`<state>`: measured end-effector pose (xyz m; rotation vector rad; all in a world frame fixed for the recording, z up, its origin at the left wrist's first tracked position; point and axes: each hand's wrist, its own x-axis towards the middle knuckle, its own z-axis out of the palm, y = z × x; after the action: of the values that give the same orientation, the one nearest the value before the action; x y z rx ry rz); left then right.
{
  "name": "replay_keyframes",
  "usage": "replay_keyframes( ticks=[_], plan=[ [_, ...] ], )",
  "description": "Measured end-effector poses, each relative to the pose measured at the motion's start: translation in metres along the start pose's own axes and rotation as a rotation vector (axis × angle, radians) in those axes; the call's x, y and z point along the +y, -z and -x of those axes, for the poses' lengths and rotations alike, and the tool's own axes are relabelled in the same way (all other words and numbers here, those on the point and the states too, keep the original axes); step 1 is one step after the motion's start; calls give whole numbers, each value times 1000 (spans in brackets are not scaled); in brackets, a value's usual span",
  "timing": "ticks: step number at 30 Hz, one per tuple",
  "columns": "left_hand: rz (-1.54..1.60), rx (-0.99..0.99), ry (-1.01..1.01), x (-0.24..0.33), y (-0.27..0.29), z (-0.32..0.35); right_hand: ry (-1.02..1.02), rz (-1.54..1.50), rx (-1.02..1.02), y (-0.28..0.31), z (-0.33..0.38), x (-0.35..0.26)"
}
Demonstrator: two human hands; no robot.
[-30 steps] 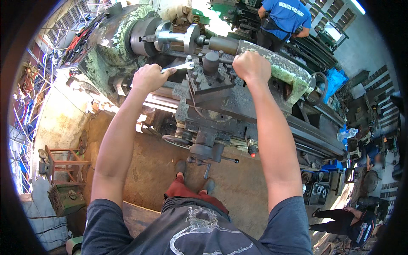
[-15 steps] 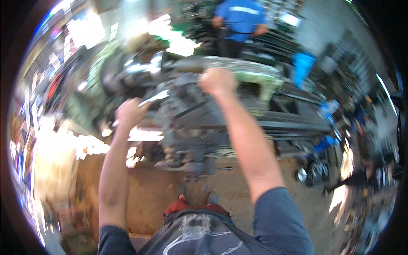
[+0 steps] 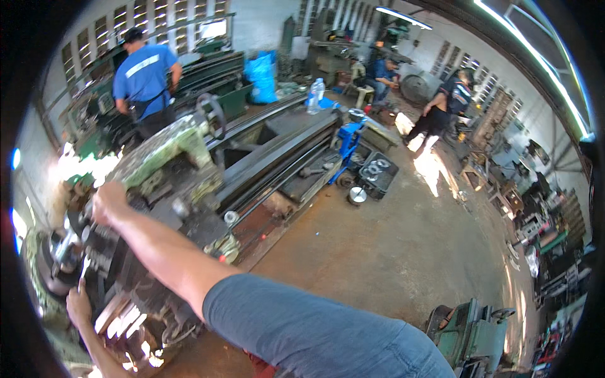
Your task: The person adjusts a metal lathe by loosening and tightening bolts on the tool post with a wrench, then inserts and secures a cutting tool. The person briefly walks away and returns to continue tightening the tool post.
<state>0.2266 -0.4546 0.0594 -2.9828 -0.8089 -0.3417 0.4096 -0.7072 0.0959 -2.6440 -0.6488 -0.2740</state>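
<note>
My right hand (image 3: 108, 203) is closed at the near left end of a worn, pale green lathe tailstock (image 3: 165, 146); what its fingers grip, if anything, is hidden. Lower at the left edge, my left hand (image 3: 79, 303) is wrapped round a shiny metal wrench (image 3: 84, 267) that points up toward the chuck area (image 3: 62, 249) of the lathe. Dark carriage parts lie between and beside my two hands. From the tailstock, the long lathe bed (image 3: 277, 148) runs away to the upper right.
A handwheel (image 3: 212, 116) sticks out from the tailstock. Beyond the bed's far end stand plastic bottles (image 3: 316, 96), a blue stand (image 3: 348, 143) and a black tray of parts (image 3: 378, 174). One person (image 3: 146, 85) in blue stands behind the lathe; others are farther off. A green machine (image 3: 469, 334) stands lower right.
The view has swung to the right, so the lathe and both hands now sit at the left. Both hands keep about the same places at the machine, the left still round the wrench.
</note>
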Motion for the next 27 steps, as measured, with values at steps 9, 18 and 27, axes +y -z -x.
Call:
replay_keyframes(
  ticks=[9, 18, 27],
  plan=[
    [102, -77, -100, -22, -11, -21, 65, -12, -23, 5, -3, 1],
    [-19, 152, -57, -1, -1, 11, 206, -241, 88, -1, 5, 12],
    [-48, -162, 32, 27, 43, 14, 179, 80, 30, 14, 6, 5]
  ],
)
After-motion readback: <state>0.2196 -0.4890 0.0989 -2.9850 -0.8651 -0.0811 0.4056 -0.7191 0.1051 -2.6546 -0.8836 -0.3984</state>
